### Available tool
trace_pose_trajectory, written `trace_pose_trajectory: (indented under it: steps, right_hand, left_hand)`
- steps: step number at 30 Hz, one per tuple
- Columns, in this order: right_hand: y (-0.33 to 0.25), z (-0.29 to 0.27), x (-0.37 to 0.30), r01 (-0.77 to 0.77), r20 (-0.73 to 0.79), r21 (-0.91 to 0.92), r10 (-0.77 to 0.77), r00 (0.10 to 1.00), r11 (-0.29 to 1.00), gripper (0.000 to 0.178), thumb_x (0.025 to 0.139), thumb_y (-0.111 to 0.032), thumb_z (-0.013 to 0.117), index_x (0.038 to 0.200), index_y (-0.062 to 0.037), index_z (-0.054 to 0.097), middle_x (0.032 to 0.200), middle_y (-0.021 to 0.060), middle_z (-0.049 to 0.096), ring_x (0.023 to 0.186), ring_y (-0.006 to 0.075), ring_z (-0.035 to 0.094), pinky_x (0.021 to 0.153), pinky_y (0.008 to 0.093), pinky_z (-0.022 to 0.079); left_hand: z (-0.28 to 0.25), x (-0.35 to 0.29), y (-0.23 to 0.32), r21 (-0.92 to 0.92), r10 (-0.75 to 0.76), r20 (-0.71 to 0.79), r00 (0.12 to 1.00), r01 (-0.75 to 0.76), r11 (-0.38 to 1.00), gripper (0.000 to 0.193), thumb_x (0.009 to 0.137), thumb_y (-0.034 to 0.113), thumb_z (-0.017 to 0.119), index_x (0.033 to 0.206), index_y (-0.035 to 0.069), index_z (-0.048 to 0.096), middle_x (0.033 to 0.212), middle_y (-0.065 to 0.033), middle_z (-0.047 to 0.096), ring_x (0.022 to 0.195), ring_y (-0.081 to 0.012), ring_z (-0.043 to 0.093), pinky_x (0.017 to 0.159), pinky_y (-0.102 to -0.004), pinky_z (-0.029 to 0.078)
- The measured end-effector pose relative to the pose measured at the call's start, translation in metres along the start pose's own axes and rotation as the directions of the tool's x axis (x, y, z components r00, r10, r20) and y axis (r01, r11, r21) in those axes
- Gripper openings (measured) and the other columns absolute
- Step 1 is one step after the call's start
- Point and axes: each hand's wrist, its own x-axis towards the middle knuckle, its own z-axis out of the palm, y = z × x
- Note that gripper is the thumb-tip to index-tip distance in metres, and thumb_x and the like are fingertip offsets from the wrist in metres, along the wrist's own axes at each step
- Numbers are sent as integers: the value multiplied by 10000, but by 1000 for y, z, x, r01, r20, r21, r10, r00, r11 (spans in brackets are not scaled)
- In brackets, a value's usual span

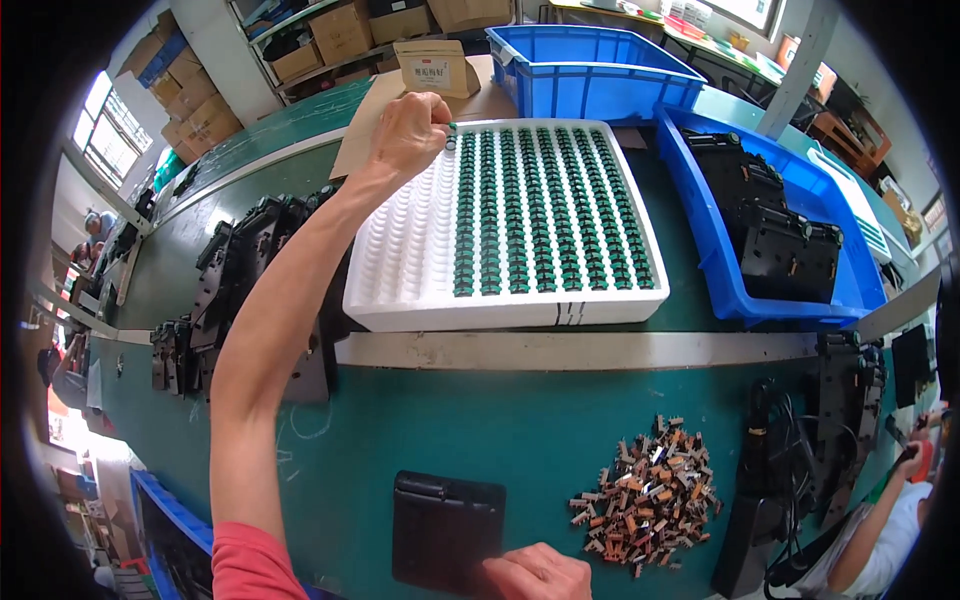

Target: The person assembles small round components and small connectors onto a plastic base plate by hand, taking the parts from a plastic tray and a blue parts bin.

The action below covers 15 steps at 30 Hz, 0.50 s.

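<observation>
My left hand (410, 128) reaches to the far left corner of a white foam tray (400, 318), fingers pinched on a small green-and-black cylindrical part (451, 129). Rows of the same green-and-black parts (517, 220) fill the tray's middle and right; the grooves at its left are bare white. Near the bench's front edge, my right hand (540, 574) is curled at the lower right corner of a flat black panel (447, 528), its fingertips partly hidden. A raised bar runs along the panel's far edge.
A heap of small brown-and-metal pieces (652, 495) lies right of the panel. Black assemblies (235, 265) are piled at left. A blue bin (740, 300) with black assemblies stands at right, another blue bin (600, 90) behind the tray. A paper pouch (437, 72) stands beyond. A co-worker's arm (870, 530) shows far right.
</observation>
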Motion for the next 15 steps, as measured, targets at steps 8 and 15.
trace_pose_trajectory:
  steps: [8, 15]
  right_hand:
    - [17, -9, -5, -280, -24, 459, 327, 945, 843, 492, 839, 77, 607, 1305, -25, 486, 1162, 119, 593, 956, 175, 613, 743, 285, 543]
    - [5, -5, 1, -264, 37, 751, 361, 932, 605, 338, 881, 52, 594, 1216, 28, 553, 1069, 125, 654, 927, 166, 657, 786, 270, 554]
  left_hand:
    - [-96, -154, 137, -471, 60, 438, 897, 172, 865, 92, 780, -27, 661, 869, -7, 674, 777, -28, 659, 771, -81, 596, 701, -257, 503]
    - [-118, -261, 172, -496, -21, 822, 569, 733, 466, 83, 814, -37, 652, 892, -19, 631, 850, -10, 617, 790, -55, 575, 717, -212, 486]
